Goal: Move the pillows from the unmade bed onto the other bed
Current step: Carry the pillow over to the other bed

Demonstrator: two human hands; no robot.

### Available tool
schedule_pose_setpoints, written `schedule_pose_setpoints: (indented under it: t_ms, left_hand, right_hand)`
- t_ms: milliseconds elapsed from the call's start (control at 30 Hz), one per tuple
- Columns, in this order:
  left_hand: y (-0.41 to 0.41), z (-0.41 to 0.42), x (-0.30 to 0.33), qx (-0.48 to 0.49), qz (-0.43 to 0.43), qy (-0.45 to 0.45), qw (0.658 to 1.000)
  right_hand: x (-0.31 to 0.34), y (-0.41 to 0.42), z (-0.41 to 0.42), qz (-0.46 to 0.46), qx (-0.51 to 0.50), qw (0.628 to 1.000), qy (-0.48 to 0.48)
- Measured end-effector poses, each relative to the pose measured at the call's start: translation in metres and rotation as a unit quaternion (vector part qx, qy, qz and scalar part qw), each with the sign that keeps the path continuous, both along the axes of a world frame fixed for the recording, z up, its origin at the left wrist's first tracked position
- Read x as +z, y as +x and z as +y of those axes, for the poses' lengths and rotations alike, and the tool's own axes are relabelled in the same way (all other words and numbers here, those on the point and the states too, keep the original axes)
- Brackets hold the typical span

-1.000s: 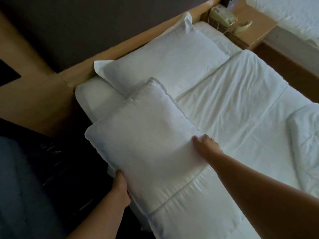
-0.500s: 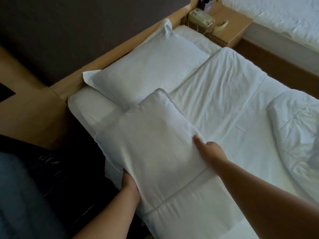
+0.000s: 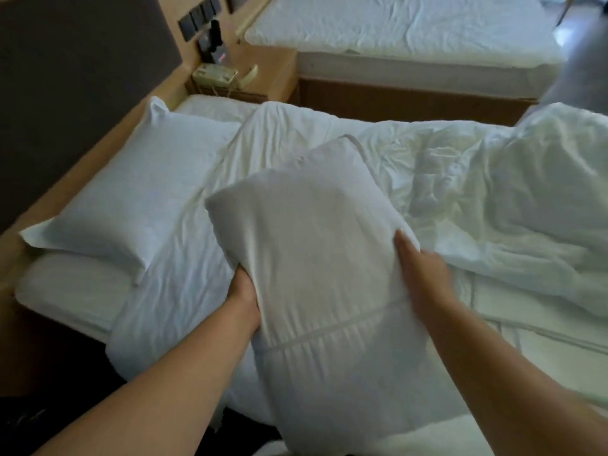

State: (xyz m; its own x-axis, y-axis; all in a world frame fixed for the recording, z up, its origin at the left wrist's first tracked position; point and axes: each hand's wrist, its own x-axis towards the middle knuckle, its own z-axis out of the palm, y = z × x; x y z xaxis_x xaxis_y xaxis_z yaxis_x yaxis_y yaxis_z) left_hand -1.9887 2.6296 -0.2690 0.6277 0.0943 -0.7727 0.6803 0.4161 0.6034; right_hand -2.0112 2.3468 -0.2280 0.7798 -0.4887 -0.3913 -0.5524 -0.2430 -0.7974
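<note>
A white pillow (image 3: 316,245) is held up above the unmade bed (image 3: 184,291), in the middle of the view. My left hand (image 3: 243,291) grips its left edge. On its right edge my right hand (image 3: 424,274) is closed, thumb on the front. A second white pillow (image 3: 131,199) lies at the head of the unmade bed, against the wooden headboard. The other bed (image 3: 401,28), with a flat white sheet, stands at the top of the view.
A crumpled white duvet (image 3: 513,199) covers the right of the unmade bed. Between the two beds stands a wooden nightstand (image 3: 279,70) with a beige telephone (image 3: 217,75). Wall switches (image 3: 197,18) sit above it. A grey blurred shape (image 3: 582,67) is at the right edge.
Both hands have lifted the pillow off the bed and carried it to the right. My view has swung right, so the other bed and the duvet have come into sight.
</note>
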Motion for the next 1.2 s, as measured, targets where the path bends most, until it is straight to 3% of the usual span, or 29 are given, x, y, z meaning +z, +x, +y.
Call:
schedule_pose_setpoints:
  t_ms: [133, 300, 500, 733, 833, 1067, 1200]
  left_hand:
    - [-0.007, -0.113, 0.051, -0.059, -0.103, 0.069, 0.990]
    - [-0.029, -0.221, 0.099, -0.190, -0.231, 0.119, 0.947]
    - [-0.045, -0.293, 0.114, -0.297, -0.273, 0.169, 0.899]
    - [-0.050, -0.348, 0.111, -0.401, -0.276, 0.081, 0.870]
    - [-0.049, -0.370, 0.110, -0.434, -0.272, 0.059, 0.857]
    - [-0.069, -0.437, 0.116, -0.450, -0.305, 0.102, 0.833]
    - [-0.079, -0.489, 0.117, -0.442, -0.326, 0.139, 0.824]
  right_hand:
    - [0.022, -0.062, -0.101, -0.039, -0.094, 0.994, 0.049]
    - [0.034, -0.141, -0.184, -0.065, -0.234, 0.964, 0.104]
    - [0.049, -0.209, -0.230, -0.090, -0.342, 0.923, 0.153]
    - [0.084, -0.258, -0.249, -0.128, -0.432, 0.889, 0.087]
    - [0.093, -0.276, -0.260, -0.107, -0.451, 0.884, 0.057]
    - [0.112, -0.306, -0.324, -0.080, -0.364, 0.928, 0.009]
    - [0.092, -0.313, -0.389, -0.099, -0.360, 0.926, 0.065]
